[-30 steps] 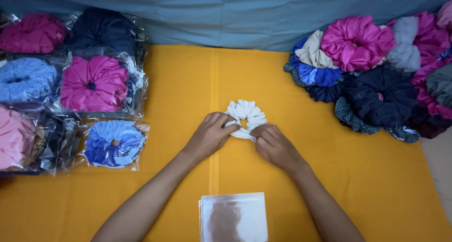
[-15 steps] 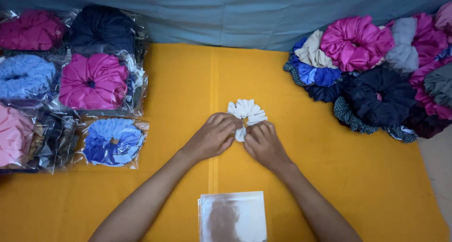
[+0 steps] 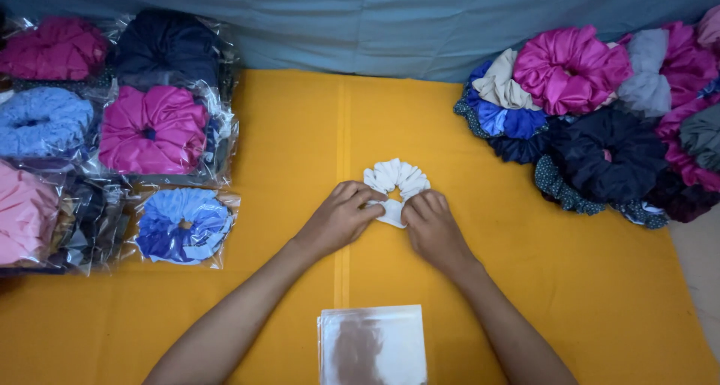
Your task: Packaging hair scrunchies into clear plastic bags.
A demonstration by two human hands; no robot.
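- A white scrunchie (image 3: 397,184) lies flat near the middle of an orange cloth (image 3: 285,130) that covers the table, seen from above.
- The left hand (image 3: 341,218) rests on the scrunchie's near left edge, fingers curled and pressed onto the ruffled fabric, thumb tucked under; it appears to pinch the edge.
- The right hand (image 3: 431,227) sits just beside it on the near right edge, fingers bent down on the fabric in the same way. The two hands nearly touch.
- A stack of clear plastic bags (image 3: 373,345) lies close to the person, between the forearms, apart from the scrunchie.
- To the left are bagged scrunchies (image 3: 154,130) in pink, navy and blue, overlapping one another.
- To the right is a loose pile of scrunchies (image 3: 592,107) in magenta, navy, grey, beige and blue.
- Behind the cloth hangs a blue-grey sheet (image 3: 360,17).
- Likely risks: the soft ruffles could slip from the pinching fingers and spring open, because the elastic inside pulls back. A forearm could nudge the slippery bags out of line. The white fabric could pick up marks from handling.
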